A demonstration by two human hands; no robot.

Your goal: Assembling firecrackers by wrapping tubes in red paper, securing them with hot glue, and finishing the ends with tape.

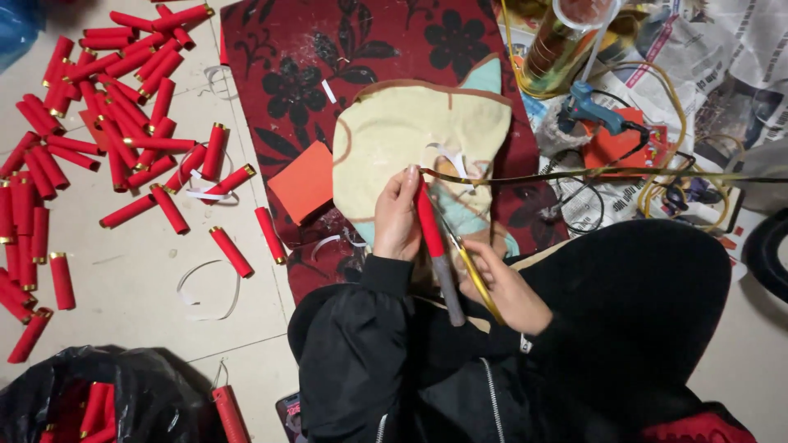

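It looked like a home floor turned into a craft workspace. Pale floor tiles were strewn with red paper tubes, a dark red flowered rug lay beside spread newspapers, and a blue glue gun sat among tangled cords.

tube gripped upright-ish in left hand, right hand just right of it | cushion found right behind the grip | loose tubes scattered well off left | glue gun parked behind-right | bag near-left
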